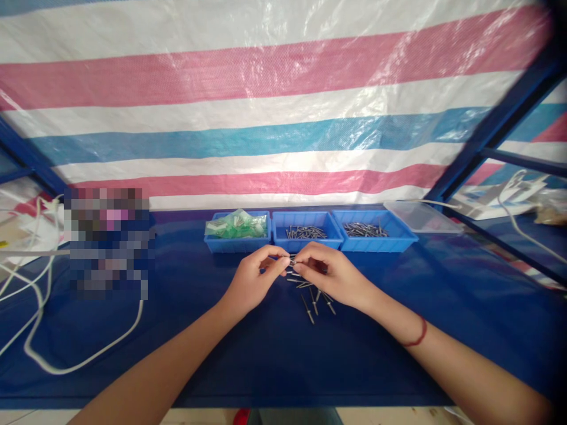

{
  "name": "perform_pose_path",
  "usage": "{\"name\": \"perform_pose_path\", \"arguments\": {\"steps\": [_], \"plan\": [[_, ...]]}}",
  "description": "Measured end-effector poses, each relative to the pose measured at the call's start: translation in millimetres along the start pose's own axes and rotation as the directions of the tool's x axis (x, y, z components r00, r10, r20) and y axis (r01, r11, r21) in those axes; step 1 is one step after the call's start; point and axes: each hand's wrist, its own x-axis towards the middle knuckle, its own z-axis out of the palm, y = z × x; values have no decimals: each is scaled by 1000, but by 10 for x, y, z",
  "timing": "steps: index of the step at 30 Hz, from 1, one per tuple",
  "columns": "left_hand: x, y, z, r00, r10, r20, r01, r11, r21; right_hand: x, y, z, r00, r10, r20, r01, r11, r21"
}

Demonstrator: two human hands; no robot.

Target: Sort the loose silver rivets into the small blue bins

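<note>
Both hands meet above the blue table (248,360), fingertips almost touching. Thumb and fingers of my left hand (252,277) pinch a small metal blind rivet (291,260). From the other side my right hand (336,274) closes its thumb and forefinger at the same spot; fingers partly hide what is held there. Several loose blind rivets (308,309) lie scattered on the table below and between the hands, some partly covered by the right hand. Behind the hands, the middle blue bin (306,243) contains a pile of similar rivets (305,232).
The left blue bin (237,245) holds green plastic bags (239,224). More rivets (365,229) fill the right bin (381,242), beside a clear plastic lid (423,218). White cables (84,367) curl at left. Blue frame posts (500,124) and a striped sheet (248,77) bound the back.
</note>
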Motion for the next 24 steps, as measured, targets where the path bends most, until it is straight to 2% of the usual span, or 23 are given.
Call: {"name": "perform_pose_path", "arguments": {"steps": [3,6,8,10,12,14,15,17,19,21,24], "plan": [[16,-22,-4,1000,28,5,-28,996,79,-4,1,3,996,11,-90,-13,1000,-22],[25,-42,-6,997,77,26,-81,969,234,4,-39,-23,994,-24,-107,16,997,-71],[21,-58,-10,992,114,51,-125,927,354,17,-62,-101,990,-50,-130,32,990,-139],[12,-75,-19,985,139,98,-169,871,461,29,-44,-256,971,-61,-230,2,968,-250],[3,-88,-31,977,136,162,-204,810,550,32,42,-473,920,-60,-388,-102,918,-384],[1,-96,-41,968,119,221,-233,755,613,25,196,-706,843,-11,-539,-286,838,-465],[3,-97,-44,964,114,242,-246,734,633,18,287,-809,818,24,-575,-370,788,-493],[9,-96,-48,956,113,271,-269,708,653,3,460,-955,833,74,-549,-448,673,-589],[14,-91,-50,952,111,285,-279,700,658,-3,568,-1005,853,85,-516,-455,606,-653],[14,-86,-53,953,98,288,-271,703,658,4,569,-966,869,44,-493,-415,607,-678],[8,-88,-56,957,81,277,-250,712,656,25,389,-799,899,-50,-435,-285,687,-669]]}}
